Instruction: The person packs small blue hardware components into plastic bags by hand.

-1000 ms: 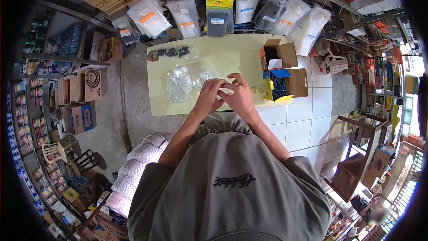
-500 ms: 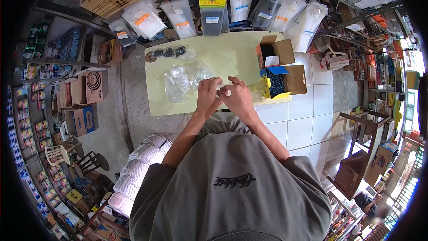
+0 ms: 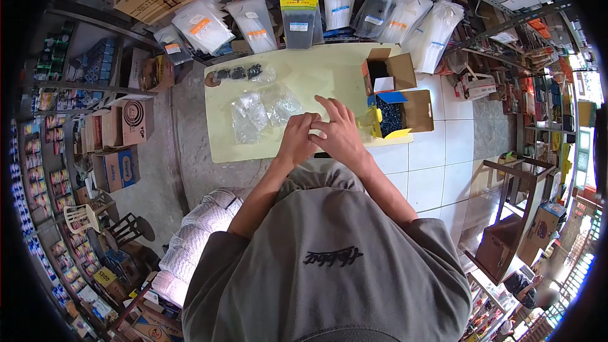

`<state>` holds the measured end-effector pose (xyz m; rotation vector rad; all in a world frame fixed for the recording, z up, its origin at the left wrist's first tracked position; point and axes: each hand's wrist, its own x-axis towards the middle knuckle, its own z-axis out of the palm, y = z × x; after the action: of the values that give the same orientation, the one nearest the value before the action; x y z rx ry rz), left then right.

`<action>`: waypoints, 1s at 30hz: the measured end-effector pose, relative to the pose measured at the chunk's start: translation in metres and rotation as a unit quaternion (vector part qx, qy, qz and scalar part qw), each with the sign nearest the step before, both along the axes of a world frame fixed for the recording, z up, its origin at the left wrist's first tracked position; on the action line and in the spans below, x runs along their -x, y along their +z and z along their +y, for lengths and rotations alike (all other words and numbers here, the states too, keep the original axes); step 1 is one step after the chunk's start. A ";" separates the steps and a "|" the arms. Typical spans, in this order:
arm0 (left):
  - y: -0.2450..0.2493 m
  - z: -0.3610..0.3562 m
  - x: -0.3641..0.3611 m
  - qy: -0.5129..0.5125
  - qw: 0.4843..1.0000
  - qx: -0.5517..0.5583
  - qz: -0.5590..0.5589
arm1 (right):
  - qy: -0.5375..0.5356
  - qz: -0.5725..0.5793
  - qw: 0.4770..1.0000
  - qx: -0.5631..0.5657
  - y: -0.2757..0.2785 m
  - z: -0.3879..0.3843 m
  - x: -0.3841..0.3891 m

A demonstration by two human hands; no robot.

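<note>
1. Change: the right hand (image 3: 341, 134) is stretching its fingers out further over the table (image 3: 316, 82) than a moment ago, while the left hand (image 3: 297, 139) is staying curled close against it.
2. Meaning, my read: the right fingers are easing off or shifting their hold; the close finger work is continuing.
3. Left: fingers are bending well in, nearly closed. Can't tell what, if anything, they're pinching; the fingertips are hiding it.
4. Right: index and middle are reaching forward, about half open, and the thumb is pointing in at the left fingers. Can't tell if the thumb is pressing on something.
5. Pose: both hands are meeting over the table's near edge, around mid-length, forearms angling in from either side.
6. Bags (image 3: 248, 117) are lying on the table's left half, just beyond the left hand. Dark packs (image 3: 237, 73) are sitting at the table's far left.
7. Blue box (image 3: 420, 113) is standing open at the table's right end, holding small dark pieces (image 3: 387, 117); the brown box (image 3: 402, 71) is standing just beyond it, also open.
</note>
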<state>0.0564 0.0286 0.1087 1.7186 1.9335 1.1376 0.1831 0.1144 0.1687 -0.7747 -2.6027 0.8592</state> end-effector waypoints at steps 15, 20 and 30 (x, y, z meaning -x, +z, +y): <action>0.003 -0.009 -0.010 -0.051 0.978 0.097 -0.178 | -0.067 -0.019 0.989 0.131 -0.011 0.066 -0.084; 0.003 -0.009 -0.021 -0.028 0.972 0.096 -0.211 | -0.123 -0.163 0.975 0.092 -0.074 0.119 -0.144; 0.001 0.003 -0.039 -0.001 0.969 0.102 -0.224 | 0.030 -0.197 0.977 0.074 -0.152 0.164 -0.160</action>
<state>0.0955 0.0312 0.1098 1.2291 1.6959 1.1591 0.3435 0.2783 0.0163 -0.9996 -2.9440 1.0143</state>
